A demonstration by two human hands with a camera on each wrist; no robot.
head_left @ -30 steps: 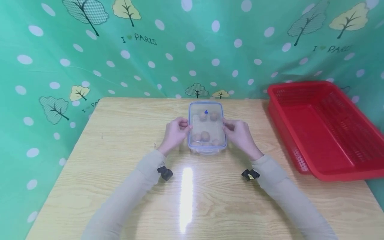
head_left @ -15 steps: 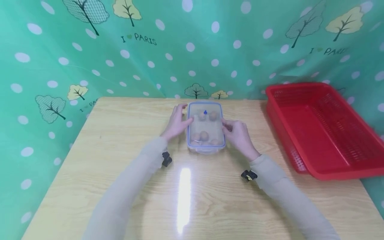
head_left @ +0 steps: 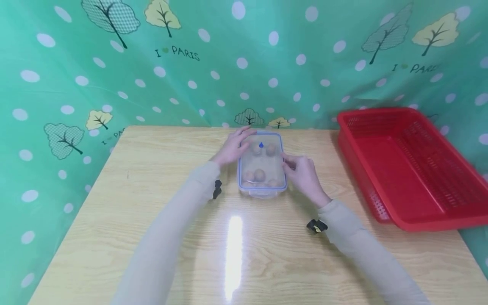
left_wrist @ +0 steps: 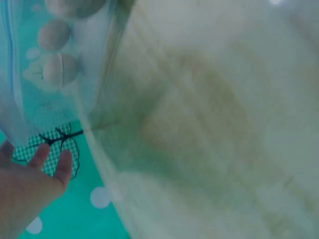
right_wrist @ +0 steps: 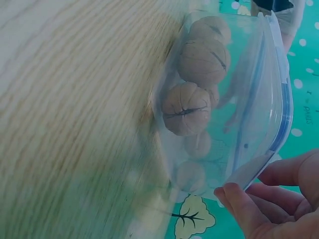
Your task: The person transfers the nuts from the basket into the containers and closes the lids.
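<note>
A clear plastic food container (head_left: 268, 161) with a blue-edged lid sits on the table near its far edge, the lid on top. Several walnuts (right_wrist: 186, 110) show through its side in the right wrist view. My left hand (head_left: 231, 147) is at the container's far left corner, fingers stretched over the lid's edge; in the left wrist view its fingers are spread beside the container's end. My right hand (head_left: 304, 174) is at the right side, where thumb and fingers pinch the lid's side flap (right_wrist: 251, 172). The palm side of the left hand is hidden.
A large red plastic basket (head_left: 404, 178) stands at the table's right side. Behind the wooden table (head_left: 160, 169) hangs a green curtain (head_left: 213, 46) with white dots and trees. Light glares on the tabletop in front of the container.
My left hand has left the container's left side, its fingers straightened, and moved away from me to the far left corner. The right hand stays at the right side.
</note>
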